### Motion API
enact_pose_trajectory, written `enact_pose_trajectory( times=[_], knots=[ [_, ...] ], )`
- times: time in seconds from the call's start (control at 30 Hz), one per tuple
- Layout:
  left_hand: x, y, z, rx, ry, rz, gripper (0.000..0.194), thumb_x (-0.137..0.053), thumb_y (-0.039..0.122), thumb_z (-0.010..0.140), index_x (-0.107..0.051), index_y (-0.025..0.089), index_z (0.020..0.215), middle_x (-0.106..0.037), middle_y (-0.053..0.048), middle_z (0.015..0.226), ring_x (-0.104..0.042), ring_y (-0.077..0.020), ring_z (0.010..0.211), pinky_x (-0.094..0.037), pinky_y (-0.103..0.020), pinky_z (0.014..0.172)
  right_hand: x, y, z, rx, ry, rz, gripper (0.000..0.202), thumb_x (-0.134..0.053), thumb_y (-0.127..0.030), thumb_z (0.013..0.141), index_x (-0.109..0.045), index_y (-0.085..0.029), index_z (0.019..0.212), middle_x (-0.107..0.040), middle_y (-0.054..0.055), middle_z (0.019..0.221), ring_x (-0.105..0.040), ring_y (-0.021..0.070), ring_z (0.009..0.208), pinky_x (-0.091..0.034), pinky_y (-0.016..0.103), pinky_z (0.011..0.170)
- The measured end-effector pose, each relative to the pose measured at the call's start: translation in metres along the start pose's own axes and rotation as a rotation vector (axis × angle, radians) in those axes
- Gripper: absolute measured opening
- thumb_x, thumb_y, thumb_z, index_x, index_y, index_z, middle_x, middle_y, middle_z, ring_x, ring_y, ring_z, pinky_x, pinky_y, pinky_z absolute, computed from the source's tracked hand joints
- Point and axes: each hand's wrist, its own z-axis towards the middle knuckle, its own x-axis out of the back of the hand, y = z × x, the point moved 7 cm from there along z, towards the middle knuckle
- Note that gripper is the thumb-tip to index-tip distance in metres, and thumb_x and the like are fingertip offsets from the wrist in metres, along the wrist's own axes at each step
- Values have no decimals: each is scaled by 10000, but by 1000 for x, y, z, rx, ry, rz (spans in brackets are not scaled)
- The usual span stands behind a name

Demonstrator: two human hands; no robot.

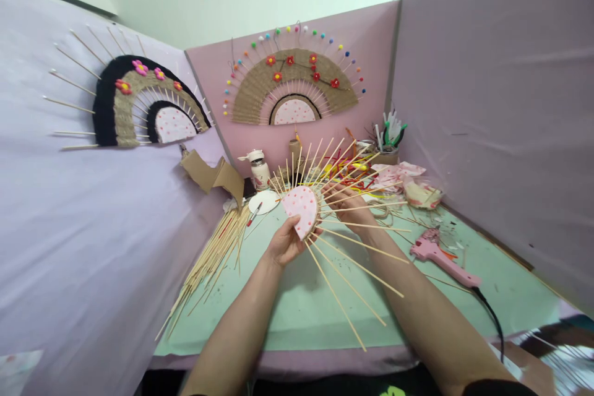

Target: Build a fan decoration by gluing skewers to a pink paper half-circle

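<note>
In the head view, my left grip [284, 244] pinches the dotted half-disc [304, 203] near its straight edge's lower end, thumb in front, above the counter [299, 315] between near and far edges. My right grip [342, 201] is behind its splayed sticks [394, 229]; whether closed, I cannot tell.

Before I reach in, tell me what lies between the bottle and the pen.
In the head view, a white disc lies between bottle and pen, the pen overlapping its edge.
</note>
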Motion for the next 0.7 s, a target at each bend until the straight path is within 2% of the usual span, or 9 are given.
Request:
enact_pose_trajectory(
  times=[0.13,0.27,0.7],
  knots=[
    [0,4,0,-59,31,-26,398,-496,153,820,-542,63,1205,-738,-128,879,-695,-168,653,-551,-239,603,1,-1,1,10,15,4,342,-875,-251,549,-707,-234,847,-759,22,955,-688,205,966,-530,318,903],
    [1,5,-1,-42,49,-44,375,-555,153,740,-574,73,1106,-720,-104,826,-651,-133,591,-521,-197,543,3,-3,2,39,18,31,352,-884,-269,529,-709,-239,833,-764,7,934,-703,183,930,-540,295,890],
    [1,5,2,-6,-41,-99,361,-586,136,674,-610,48,1024,-682,-137,877,-587,-110,636,-485,-174,547,9,-5,7,60,27,118,303,-867,-212,585,-706,-226,842,-773,4,897,-723,157,833,-575,281,809]
  ],
)
